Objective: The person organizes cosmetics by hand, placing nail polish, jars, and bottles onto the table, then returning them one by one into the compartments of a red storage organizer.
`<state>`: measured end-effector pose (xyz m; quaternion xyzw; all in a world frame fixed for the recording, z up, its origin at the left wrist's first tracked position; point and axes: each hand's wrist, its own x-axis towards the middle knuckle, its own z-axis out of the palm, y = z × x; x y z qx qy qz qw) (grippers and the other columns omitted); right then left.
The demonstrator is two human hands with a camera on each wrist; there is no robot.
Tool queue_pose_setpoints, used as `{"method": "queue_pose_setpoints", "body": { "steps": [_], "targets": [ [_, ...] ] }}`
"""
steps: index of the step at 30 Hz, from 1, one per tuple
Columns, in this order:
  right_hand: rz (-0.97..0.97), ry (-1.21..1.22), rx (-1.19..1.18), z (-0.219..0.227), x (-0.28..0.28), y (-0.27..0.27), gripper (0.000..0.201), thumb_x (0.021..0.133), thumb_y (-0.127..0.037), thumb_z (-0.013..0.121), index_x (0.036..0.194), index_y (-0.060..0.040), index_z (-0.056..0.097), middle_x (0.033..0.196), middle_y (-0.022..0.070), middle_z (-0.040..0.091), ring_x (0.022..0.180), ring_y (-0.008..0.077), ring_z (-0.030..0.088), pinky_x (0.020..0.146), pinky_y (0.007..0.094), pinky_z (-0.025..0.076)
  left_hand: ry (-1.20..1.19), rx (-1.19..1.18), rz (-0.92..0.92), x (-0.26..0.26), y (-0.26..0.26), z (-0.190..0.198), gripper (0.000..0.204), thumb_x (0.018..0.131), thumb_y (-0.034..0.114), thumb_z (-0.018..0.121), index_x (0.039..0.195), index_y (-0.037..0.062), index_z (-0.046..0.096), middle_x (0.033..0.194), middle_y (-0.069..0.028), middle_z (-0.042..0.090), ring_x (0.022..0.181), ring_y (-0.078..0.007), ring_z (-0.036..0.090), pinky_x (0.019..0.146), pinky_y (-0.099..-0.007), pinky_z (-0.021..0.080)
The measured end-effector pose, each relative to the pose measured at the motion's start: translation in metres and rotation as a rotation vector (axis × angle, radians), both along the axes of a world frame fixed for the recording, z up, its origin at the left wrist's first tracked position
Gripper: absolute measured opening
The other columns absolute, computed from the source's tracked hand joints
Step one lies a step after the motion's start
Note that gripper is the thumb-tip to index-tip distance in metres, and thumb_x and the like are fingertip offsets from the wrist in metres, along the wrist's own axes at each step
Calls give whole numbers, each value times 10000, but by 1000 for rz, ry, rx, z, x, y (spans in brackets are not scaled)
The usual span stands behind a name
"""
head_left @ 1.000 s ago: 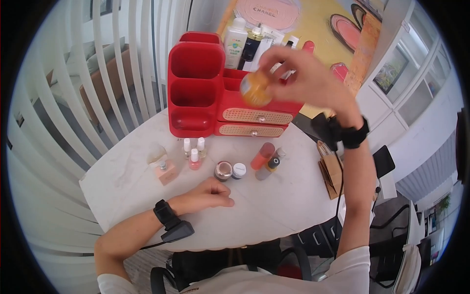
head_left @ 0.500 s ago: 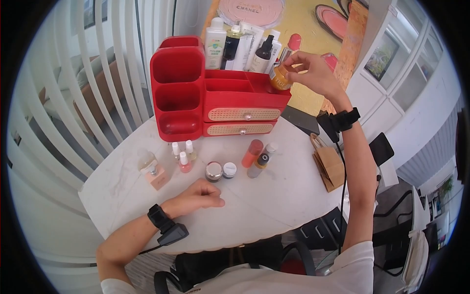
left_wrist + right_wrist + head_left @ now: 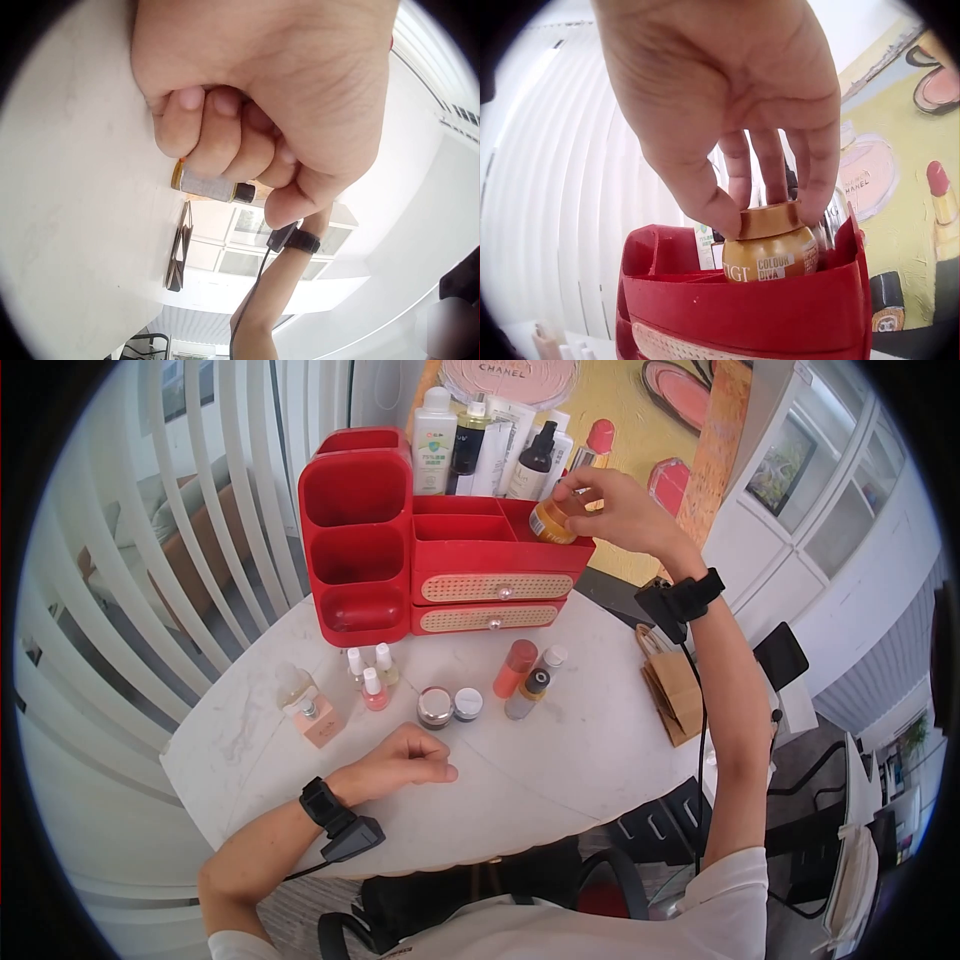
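My right hand (image 3: 622, 510) pinches the gold lid of an amber jar (image 3: 769, 257) labelled "TIGI Colour Diva" between thumb and fingers. The jar's lower part sits down inside the right rear compartment of the red organizer (image 3: 505, 565), hidden by its front wall in the right wrist view. My left hand (image 3: 408, 762) rests on the white table (image 3: 520, 790), its fingers curled in toward the palm with nothing in them. Just beyond it stand a silver-lidded jar (image 3: 435, 707) and a small white-lidded jar (image 3: 467, 705).
Left on the table are a pink perfume bottle (image 3: 318, 722) and several white-capped nail polish bottles (image 3: 374, 690). A red-orange bottle (image 3: 515, 668) and a black-capped bottle (image 3: 527, 695) stand at centre right. A paper bag (image 3: 672, 690) is farther right. Tall bottles (image 3: 435, 445) stand behind the organizer.
My right hand has carried the amber jar from in front of the organizer to its right rear compartment and lowered it in. The left hand stays resting on the table.
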<state>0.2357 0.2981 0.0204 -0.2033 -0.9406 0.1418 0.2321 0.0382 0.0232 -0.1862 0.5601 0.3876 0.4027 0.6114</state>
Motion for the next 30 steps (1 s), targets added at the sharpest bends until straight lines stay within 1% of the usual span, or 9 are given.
{"method": "queue_pose_setpoints", "body": {
  "steps": [4, 8, 10, 12, 20, 23, 25, 29, 30],
  "targets": [
    [35, -123, -6, -4, -6, 0, 222, 766, -11, 671, 982, 10, 622, 825, 63, 640, 768, 153, 599, 731, 292, 498, 6, -6, -3, 0, -1, 4, 488, 904, 179, 664, 566, 126, 316, 574, 73, 279, 554, -37, 265, 526, -262, 212],
    [71, -70, 31, -6, -9, 0, 213, 766, -20, 674, 968, 10, 612, 762, 48, 604, 725, 146, 565, 693, 293, 479, -3, -16, 18, 2, -1, 6, 491, 879, 146, 660, 541, 125, 304, 554, 77, 264, 541, -47, 236, 516, -276, 188],
    [19, -226, 66, -1, -10, 3, 253, 792, -19, 670, 1042, -23, 626, 889, 37, 628, 845, 150, 582, 791, 291, 476, -6, -28, 11, 1, -1, 5, 493, 880, 145, 662, 541, 125, 305, 554, 78, 263, 539, -47, 236, 515, -274, 187],
    [8, -230, 35, 0, -11, -1, 256, 796, -19, 663, 1049, -21, 623, 889, 34, 620, 838, 147, 573, 791, 290, 473, 4, -8, -15, -1, 0, 3, 489, 910, 182, 660, 574, 129, 309, 581, 74, 275, 555, -38, 264, 524, -263, 214],
    [35, -178, -42, -5, -11, 3, 277, 804, -44, 657, 1078, -19, 625, 920, 30, 608, 841, 130, 554, 777, 281, 469, -17, -10, -12, -1, 0, 3, 482, 908, 184, 662, 572, 130, 321, 581, 72, 273, 556, -38, 259, 528, -264, 213],
    [-23, -218, 32, 0, -11, -11, 288, 811, -63, 664, 1094, -21, 636, 937, 35, 626, 816, 131, 562, 744, 286, 484, -11, -15, -9, -1, 0, 4, 479, 907, 181, 662, 573, 127, 323, 581, 71, 278, 556, -38, 263, 529, -263, 214],
    [-157, -41, 104, 2, -12, -27, 279, 829, -99, 674, 1096, -24, 646, 972, 43, 648, 770, 143, 572, 708, 295, 500, -16, -25, -6, 0, -1, 3, 477, 907, 179, 661, 574, 125, 324, 581, 71, 280, 556, -39, 266, 529, -263, 216],
    [-26, 12, 71, 3, -25, -58, 260, 846, -134, 678, 1081, -27, 650, 982, 68, 658, 733, 160, 579, 678, 298, 502, -4, -3, -17, 0, 0, 4, 477, 910, 182, 657, 576, 117, 322, 580, 69, 281, 554, -41, 272, 527, -263, 219],
    [109, -60, 120, 0, -32, -65, 260, 843, -154, 688, 1065, -24, 650, 966, 84, 665, 736, 179, 592, 680, 297, 501, 5, -2, -22, -1, 0, 5, 479, 911, 186, 655, 576, 115, 319, 580, 67, 280, 554, -41, 273, 526, -263, 221]
  ]
}}
